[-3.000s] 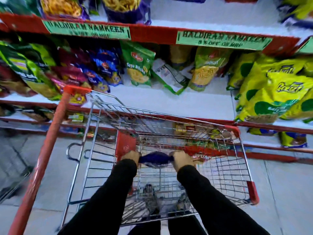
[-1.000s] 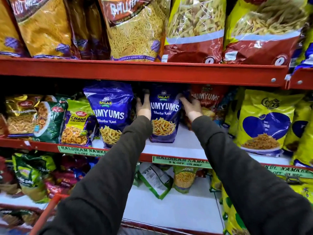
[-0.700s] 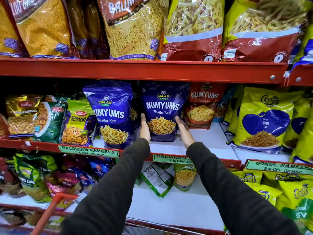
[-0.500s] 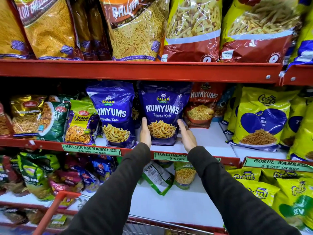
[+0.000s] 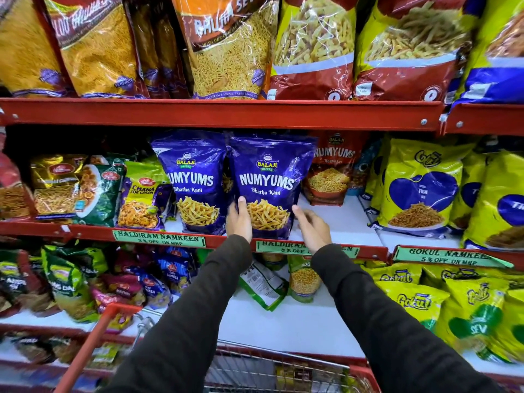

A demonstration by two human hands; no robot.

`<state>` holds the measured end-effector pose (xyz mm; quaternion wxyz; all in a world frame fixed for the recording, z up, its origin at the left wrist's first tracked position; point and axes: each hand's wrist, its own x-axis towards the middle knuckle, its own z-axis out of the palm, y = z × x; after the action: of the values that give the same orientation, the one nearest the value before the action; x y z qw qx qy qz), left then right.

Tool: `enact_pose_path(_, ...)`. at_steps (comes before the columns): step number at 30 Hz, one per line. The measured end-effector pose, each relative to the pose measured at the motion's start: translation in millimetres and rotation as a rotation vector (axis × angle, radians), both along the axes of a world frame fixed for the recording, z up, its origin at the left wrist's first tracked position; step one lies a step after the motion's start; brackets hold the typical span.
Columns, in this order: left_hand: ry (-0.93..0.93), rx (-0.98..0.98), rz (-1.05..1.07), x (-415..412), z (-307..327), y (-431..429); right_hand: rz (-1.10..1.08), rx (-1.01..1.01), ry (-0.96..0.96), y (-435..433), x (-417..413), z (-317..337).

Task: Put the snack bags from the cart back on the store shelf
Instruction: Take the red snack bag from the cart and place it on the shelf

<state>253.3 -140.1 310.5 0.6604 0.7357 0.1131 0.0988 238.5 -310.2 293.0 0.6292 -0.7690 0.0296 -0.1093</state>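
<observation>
Left hand flat on blue bag; right hand open beside; bag's lower edge hidden.

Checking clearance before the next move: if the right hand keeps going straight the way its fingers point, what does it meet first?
The right hand points up and left toward the blue Numyums bag standing on the middle shelf. It would likely meet that bag's lower right edge first; whether they already touch is unclear.

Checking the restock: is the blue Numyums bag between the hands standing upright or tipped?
Upright: the blue Numyums bag stands on the shelf, label facing out.
</observation>
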Motion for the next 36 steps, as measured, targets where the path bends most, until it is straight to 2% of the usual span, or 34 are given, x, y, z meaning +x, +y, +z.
enact_pose_path(5,-0.370,0.047,0.157,-42,-33,-10,-0.192,0.022,-0.233,-6,-39,-23)
enact_pose_path(8,-0.435,0.184,0.071,-71,-79,-23,-0.180,-0.021,-0.266,-16,-70,-58)
enact_pose_path(11,-0.340,0.311,-0.067,-103,-133,-36,-0.124,-0.103,-0.149,-33,-103,-109)
enact_pose_path(14,-0.151,0.415,-0.191,-140,-191,-42,-0.078,-0.140,0.033,-58,-142,-170)
enact_pose_path(17,0.147,0.538,-0.379,-176,-242,-44,0.013,-0.191,0.279,-92,-185,-235)
enact_pose_path(19,0.427,0.467,-0.473,-194,-271,-45,0.078,-0.322,0.524,-113,-208,-268)
enact_pose_path(21,0.580,0.453,-0.602,-208,-303,-48,0.140,-0.341,0.717,-125,-224,-293)
enact_pose_path(23,0.616,0.616,-0.689,-217,-332,-50,0.192,-0.387,0.806,-131,-234,-312)
enact_pose_path(25,0.599,0.687,-0.655,-216,-354,-54,0.199,-0.574,0.855,-132,-238,-328)
enact_pose_path(27,0.619,0.729,-0.605,-207,-364,-59,0.129,-0.601,0.855,-131,-238,-347)
enact_pose_path(29,0.635,0.713,-0.540,-203,-371,-62,0.062,-0.522,0.864,-129,-235,-362)
enact_pose_path(31,0.656,0.602,-0.418,-202,-381,-59,0.004,-0.474,0.859,-126,-235,-366)
enact_pose_path(34,0.563,0.623,-0.431,-210,-371,-51,-0.091,-0.473,0.768,-123,-241,-354)
enact_pose_path(36,0.533,0.569,-0.412,-215,-357,-46,-0.103,-0.459,0.691,-121,-247,-337)
